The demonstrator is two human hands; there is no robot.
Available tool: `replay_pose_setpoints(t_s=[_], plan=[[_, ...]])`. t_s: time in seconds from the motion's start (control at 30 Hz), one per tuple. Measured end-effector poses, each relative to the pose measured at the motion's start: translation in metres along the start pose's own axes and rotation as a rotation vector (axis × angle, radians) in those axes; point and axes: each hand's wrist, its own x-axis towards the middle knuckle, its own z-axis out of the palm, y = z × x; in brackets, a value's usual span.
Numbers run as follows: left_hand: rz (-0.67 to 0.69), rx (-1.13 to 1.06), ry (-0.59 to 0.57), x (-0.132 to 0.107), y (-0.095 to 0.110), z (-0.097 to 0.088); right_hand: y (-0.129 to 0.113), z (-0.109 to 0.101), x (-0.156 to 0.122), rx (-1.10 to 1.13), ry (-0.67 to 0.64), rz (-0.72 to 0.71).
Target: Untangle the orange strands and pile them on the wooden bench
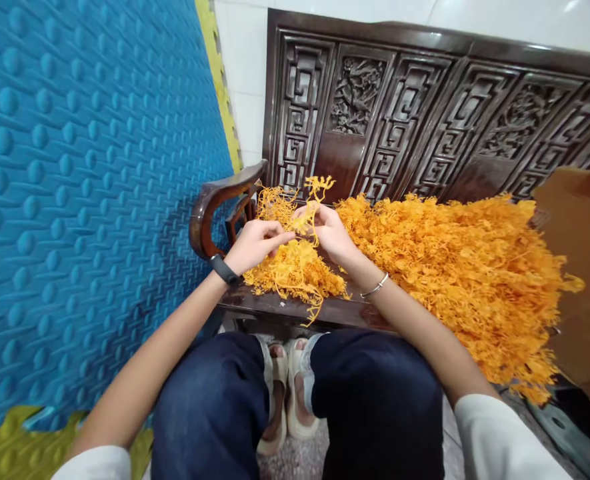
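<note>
Between my hands is a yellow-orange branching plastic sprig [305, 217], its forked tips standing up above my fingers. My left hand [261, 244], with a dark band at the wrist, has its thumb and fingers closed at the sprig's left side. On the other side my right hand [331, 235], with a thin bangle, pinches the sprig. The fingertips partly cover where they grip. Just below and behind them, a small pile of similar sprigs [295, 270] lies on the dark wooden bench [305, 310]. One strand dangles over the bench's front edge.
A far larger heap of orange sprigs [455, 273] covers the bench to the right, beside brown cardboard [582, 267]. The carved backrest [345, 157] rises behind. At left are a curved armrest [202, 217] and a blue textured foam mat [85, 200].
</note>
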Motion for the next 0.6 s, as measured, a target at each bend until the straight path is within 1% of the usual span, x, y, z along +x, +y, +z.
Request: replay_pose_setpoints(t_s=[0.07,0.13,0.2,0.27,0.3,0.33,0.37,0.4,0.43,0.47,0.5,0.57,0.6], plan=[[0.022,0.074,0.045,0.000,0.000,0.008,0.010,0.002,-0.002,0.104,0.047,0.148],[0.006,0.122,0.088,0.002,0.000,0.018,0.018,0.007,-0.005,0.172,0.109,0.262],[-0.039,0.150,0.099,0.002,-0.002,0.026,0.025,0.010,-0.007,0.161,0.161,0.307],[-0.077,0.175,0.082,-0.002,-0.007,0.031,0.029,0.004,-0.005,0.097,0.197,0.303],[-0.090,0.190,0.078,-0.006,-0.010,0.031,0.031,-0.003,-0.003,0.054,0.246,0.296],[-0.100,0.201,0.075,-0.011,-0.013,0.030,0.033,-0.013,-0.001,0.016,0.328,0.290],[-0.110,0.208,0.078,-0.017,-0.016,0.028,0.036,-0.026,0.002,-0.022,0.436,0.270],[-0.119,0.209,0.087,-0.022,-0.019,0.025,0.039,-0.039,0.004,-0.051,0.584,0.264],[-0.129,0.203,0.106,-0.027,-0.022,0.021,0.044,-0.052,0.004,-0.041,0.681,0.232],[-0.137,0.187,0.144,-0.031,-0.026,0.017,0.051,-0.062,0.003,-0.036,0.712,0.180],[-0.148,0.165,0.178,-0.033,-0.029,0.013,0.059,-0.069,0.001,-0.049,0.652,0.162],[-0.169,0.130,0.217,-0.035,-0.033,0.009,0.079,-0.071,-0.007,-0.110,0.378,0.207],[-0.176,0.119,0.219,-0.034,-0.034,0.008,0.090,-0.068,-0.012,-0.148,0.274,0.235]])
